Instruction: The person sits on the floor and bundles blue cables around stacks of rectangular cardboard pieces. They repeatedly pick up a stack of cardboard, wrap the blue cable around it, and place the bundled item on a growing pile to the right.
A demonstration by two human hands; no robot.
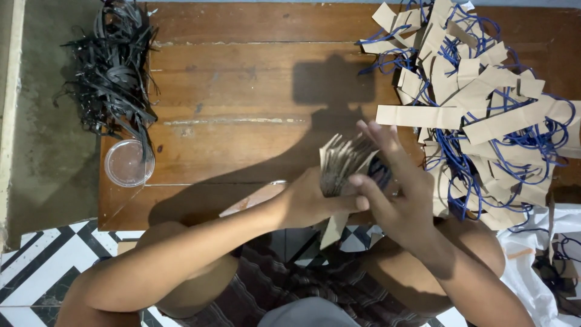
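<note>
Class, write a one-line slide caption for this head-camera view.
Left hand and right hand hold a fanned stack of brown paper strips above a wooden table.

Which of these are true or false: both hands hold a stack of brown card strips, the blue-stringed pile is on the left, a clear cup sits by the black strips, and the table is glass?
1. Both hands, left hand and right hand, hold the card stack: true.
2. The pile with blue strings lies on the left: false, it lies on the right.
3. A clear cup sits by the black strips: true.
4. The table is glass: false, it is brown wood.
</note>
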